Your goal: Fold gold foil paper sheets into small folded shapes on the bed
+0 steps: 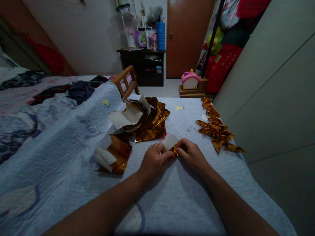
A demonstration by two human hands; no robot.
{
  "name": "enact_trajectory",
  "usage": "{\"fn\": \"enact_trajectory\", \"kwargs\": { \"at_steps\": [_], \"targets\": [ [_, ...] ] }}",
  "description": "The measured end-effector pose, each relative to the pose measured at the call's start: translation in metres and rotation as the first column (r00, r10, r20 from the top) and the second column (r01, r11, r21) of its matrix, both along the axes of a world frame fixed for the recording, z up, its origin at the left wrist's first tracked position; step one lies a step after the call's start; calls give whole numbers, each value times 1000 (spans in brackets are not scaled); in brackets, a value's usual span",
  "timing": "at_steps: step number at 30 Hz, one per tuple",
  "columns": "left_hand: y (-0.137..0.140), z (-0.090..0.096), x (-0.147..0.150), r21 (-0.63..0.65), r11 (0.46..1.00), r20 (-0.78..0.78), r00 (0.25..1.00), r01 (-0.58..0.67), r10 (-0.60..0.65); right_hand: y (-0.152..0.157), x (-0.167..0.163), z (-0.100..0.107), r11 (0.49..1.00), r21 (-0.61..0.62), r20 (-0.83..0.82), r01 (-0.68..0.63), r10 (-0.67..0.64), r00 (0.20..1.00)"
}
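Observation:
Between my two hands is a sheet of gold foil paper (170, 142), its pale backing turned up and its gold edge bunched at the fingertips. My left hand (156, 159) is closed on the sheet's left part, thumb pressed along the gold edge. My right hand (191, 153) pinches the right end of that edge between thumb and fingers. Beyond my left hand lies a fanned stack of gold foil sheets (151, 131), some curled to show white backs. A smaller curled bunch of foil sheets (120, 152) rests left of my left hand.
Several folded gold foil pieces (219, 132) lie in a row along the right edge of the blue quilted cover (157, 203). A wooden rail (128, 82) stands at the far left corner. A pale cabinet wall (275, 98) rises at right; a pink toy (190, 79) sits beyond.

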State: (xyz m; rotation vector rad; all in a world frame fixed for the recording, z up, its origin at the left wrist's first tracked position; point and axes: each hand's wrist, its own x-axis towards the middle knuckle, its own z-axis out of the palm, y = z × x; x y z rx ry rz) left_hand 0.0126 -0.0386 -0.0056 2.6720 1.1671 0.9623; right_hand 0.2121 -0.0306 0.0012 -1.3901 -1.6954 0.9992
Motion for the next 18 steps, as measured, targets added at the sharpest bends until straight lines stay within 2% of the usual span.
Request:
{"fn": "enact_trajectory", "kwargs": {
  "at_steps": [4, 7, 10, 13, 18],
  "targets": [
    [-5, 6, 2, 127, 984, -26, 991, -124, 129, 0, 1, 1, 1000, 14, 42, -15, 14, 999],
    [-6, 7, 1, 189, 976, -9, 993, -111, 115, 0, 2, 0, 1000, 13, 28, -19, 19, 999],
    [-4, 6, 1, 133, 991, -39, 999, 4, 1, 1, 2, -2, 999, 44, 52, -18, 16, 999],
    [-1, 4, 1, 45, 992, -64, 991, 121, -118, 2, 0, -4, 994, 106, 166, -32, 14, 986],
    [1, 3, 1, 18, 994, -104, 989, 112, -110, 3, -3, -9, 983, 167, 322, -71, 13, 947]
  ]
}}
